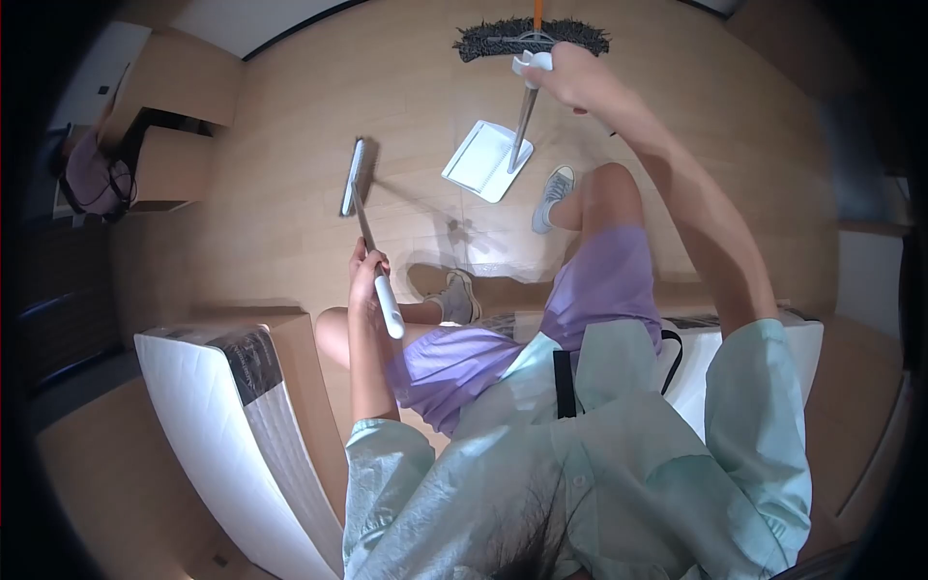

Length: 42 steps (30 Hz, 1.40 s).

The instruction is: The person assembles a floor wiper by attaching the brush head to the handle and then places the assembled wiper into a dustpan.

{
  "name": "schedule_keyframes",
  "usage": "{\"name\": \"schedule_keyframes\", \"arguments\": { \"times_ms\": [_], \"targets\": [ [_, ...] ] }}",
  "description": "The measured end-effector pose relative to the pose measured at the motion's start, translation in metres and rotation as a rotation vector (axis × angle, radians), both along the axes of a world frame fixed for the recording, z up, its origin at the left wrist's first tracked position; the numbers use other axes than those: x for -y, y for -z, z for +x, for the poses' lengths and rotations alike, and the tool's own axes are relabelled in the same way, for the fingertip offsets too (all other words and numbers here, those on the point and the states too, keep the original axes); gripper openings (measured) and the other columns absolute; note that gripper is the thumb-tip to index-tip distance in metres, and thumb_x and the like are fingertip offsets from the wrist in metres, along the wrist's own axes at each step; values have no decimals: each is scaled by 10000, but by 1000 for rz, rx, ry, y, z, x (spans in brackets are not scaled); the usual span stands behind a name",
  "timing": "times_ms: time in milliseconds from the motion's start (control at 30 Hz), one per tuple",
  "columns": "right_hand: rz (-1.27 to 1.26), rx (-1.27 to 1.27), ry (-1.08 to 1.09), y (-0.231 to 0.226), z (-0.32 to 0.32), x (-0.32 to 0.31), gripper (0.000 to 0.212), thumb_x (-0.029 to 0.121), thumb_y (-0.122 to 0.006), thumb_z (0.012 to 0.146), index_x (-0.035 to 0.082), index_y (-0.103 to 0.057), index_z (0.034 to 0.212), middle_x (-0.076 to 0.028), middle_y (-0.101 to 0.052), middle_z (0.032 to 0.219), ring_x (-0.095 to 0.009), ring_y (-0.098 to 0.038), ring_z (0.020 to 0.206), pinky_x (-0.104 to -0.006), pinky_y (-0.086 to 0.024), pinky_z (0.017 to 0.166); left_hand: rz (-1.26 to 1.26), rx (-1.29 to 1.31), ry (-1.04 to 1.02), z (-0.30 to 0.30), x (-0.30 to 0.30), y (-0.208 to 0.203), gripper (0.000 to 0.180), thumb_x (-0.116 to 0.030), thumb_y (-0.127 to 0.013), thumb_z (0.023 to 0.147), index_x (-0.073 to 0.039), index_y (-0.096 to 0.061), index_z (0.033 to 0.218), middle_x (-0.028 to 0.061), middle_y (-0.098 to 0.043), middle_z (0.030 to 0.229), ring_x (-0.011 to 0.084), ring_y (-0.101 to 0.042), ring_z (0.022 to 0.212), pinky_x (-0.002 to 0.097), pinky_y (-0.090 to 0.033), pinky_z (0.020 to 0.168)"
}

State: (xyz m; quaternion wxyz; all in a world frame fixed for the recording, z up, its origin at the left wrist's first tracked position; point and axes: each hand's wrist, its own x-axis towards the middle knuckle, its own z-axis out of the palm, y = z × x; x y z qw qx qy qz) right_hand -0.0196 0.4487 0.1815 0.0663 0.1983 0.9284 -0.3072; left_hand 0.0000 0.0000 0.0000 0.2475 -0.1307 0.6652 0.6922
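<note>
My left hand [364,282] is closed round the handle of a small broom [354,177]. The handle's white end points back toward me, and the narrow bristled head is just ahead on the wooden floor. With my arm stretched far forward, my right hand [570,75] grips the white top of a long-handled dustpan [485,159]. Its white pan rests on the floor, to the right of the broom head and a gap apart from it. The pan looks bare inside. Some of the right fingers are hidden behind the hand.
A dark fringed mop [532,39] with an orange pole lies just beyond my right hand. White mattress-like pads [237,425] flank me on wooden bases. At the far left, a person in a mauve top [97,179] is beside a wooden cabinet [179,72]. My shoes [554,193] stand near the pan.
</note>
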Motion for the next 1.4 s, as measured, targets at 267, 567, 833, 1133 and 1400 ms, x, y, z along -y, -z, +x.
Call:
{"name": "schedule_keyframes", "arguments": {
  "times_ms": [267, 567, 833, 1133, 1400],
  "targets": [
    [25, -66, -90, -14, -24, 39, 523, 435, -629, 949, -75, -666, 842, -165, -652, 703, -273, -663, 580, -393, -543, 523, -41, -3, 78, -45, -10, -1, 144, -73, -570, 860, -85, -470, 963, 23, -527, 649, 105, -505, 495, 238, -418, 420],
    [36, -83, -60, -8, -42, 36, 497, 420, -661, 916, -71, -678, 843, -165, -661, 720, -264, -669, 597, -385, -554, 519, -335, 99, 646, -6, -81, 48, 851, -116, -595, 870, 94, -81, 1515, 109, -606, 707, 165, -565, 495, 266, -421, 378],
    [108, 12, -55, -10, -44, 33, 475, 439, -647, 910, -29, -707, 850, -174, -679, 746, -270, -689, 641, -400, -548, 600, -16, 266, 499, 64, -116, -27, 961, -116, -609, 848, 48, 3, 1571, 62, -585, 686, 126, -563, 513, 259, -408, 380],
    [99, -240, -31, -7, -34, 32, 341, 318, -643, 873, -9, -732, 897, -260, -702, 923, -416, -683, 924, -490, -538, 795, 198, 259, 214, 54, -83, -87, 872, -21, -549, 807, 51, -134, 1571, 39, -525, 593, 127, -491, 454, 258, -396, 394],
    [237, -100, -52, -3, -39, 30, 430, 428, -636, 910, 8, -729, 890, -156, -717, 831, -317, -711, 814, -436, -552, 745, -29, 137, 119, 3, -98, -24, 859, 24, -544, 799, 13, -171, 1573, 47, -560, 714, 133, -547, 558, 263, -477, 510]
  ]
}}
